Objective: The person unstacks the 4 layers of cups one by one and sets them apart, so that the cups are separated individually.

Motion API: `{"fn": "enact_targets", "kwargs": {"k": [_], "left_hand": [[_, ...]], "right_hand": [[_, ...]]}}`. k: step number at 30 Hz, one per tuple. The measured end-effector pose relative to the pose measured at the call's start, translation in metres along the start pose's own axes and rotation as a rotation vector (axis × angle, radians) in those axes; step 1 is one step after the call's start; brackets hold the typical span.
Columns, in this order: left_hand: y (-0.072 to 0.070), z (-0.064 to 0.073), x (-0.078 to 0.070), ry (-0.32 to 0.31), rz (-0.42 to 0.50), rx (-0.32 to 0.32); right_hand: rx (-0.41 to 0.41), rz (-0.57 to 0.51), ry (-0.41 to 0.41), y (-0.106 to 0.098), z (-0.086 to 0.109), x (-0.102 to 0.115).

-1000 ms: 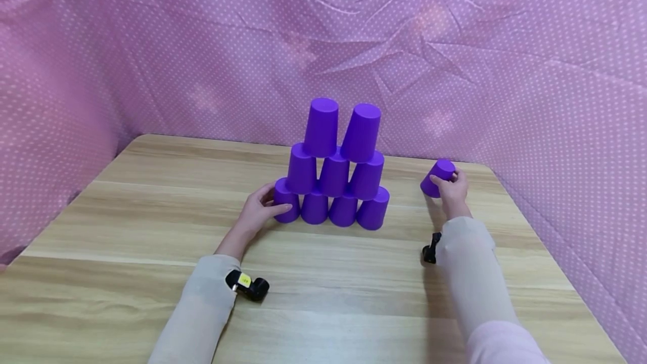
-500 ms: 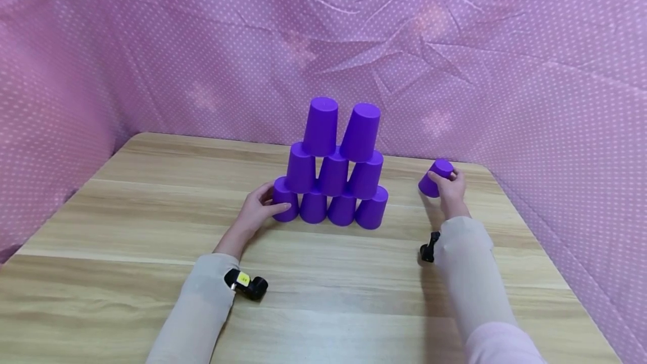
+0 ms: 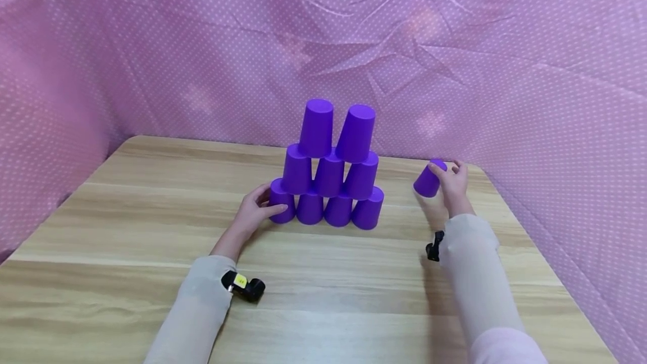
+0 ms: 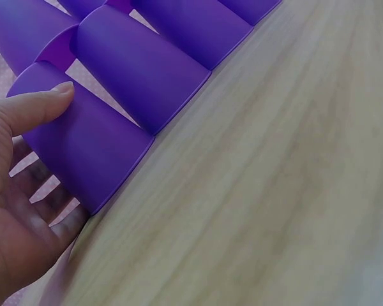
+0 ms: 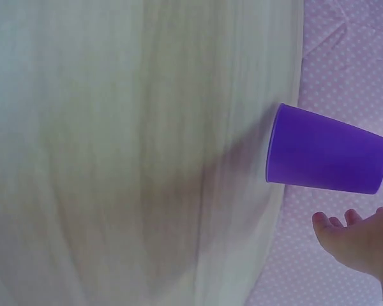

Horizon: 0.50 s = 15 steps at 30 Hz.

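Upside-down purple cups form a stack of three rows, with two cups in the top row, among them the upper left cup point(image 3: 316, 131). My left hand point(image 3: 250, 212) holds the bottom-left cup point(image 4: 92, 146), thumb point(image 4: 41, 108) across its front and fingers round its far side, partly hidden. Off to the right, a single purple cup point(image 3: 427, 181) stands upside down on the table. Beside that cup is my right hand point(image 3: 455, 184), fingers loosely spread. In the right wrist view a gap shows between this hand point(image 5: 364, 242) and the cup point(image 5: 325, 150).
The wooden table point(image 3: 323, 296) carries the stack near its middle. Pink dotted cloth point(image 3: 227, 60) hangs behind the table and along both sides. A small black camera point(image 3: 245, 286) is strapped at the left wrist, another black camera point(image 3: 434, 246) at the right.
My right hand has let go of the single cup and drawn slightly away from it. My left hand stays on the bottom-left cup. The view has shifted a little.
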<state>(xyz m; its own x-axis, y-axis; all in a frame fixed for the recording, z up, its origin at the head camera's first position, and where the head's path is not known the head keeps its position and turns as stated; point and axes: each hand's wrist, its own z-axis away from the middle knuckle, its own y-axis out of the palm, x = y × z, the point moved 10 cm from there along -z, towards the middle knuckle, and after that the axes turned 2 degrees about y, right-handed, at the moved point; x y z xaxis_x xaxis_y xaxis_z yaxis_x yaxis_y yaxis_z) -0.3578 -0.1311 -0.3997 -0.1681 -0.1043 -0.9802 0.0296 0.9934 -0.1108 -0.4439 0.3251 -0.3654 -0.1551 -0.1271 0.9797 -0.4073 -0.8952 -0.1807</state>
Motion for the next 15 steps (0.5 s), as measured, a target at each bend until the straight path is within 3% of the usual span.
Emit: {"fn": "enact_targets", "kwargs": {"k": [6,15], "left_hand": [[0.000,0.001,-0.001,-0.019,0.011,0.000],[0.004,0.009,-0.020,-0.017,0.000,0.009]], "right_hand": [[0.014,0.003,-0.069,-0.001,0.005,0.015],[0.008,0.033,-0.145,0.000,0.014,0.042]]}}
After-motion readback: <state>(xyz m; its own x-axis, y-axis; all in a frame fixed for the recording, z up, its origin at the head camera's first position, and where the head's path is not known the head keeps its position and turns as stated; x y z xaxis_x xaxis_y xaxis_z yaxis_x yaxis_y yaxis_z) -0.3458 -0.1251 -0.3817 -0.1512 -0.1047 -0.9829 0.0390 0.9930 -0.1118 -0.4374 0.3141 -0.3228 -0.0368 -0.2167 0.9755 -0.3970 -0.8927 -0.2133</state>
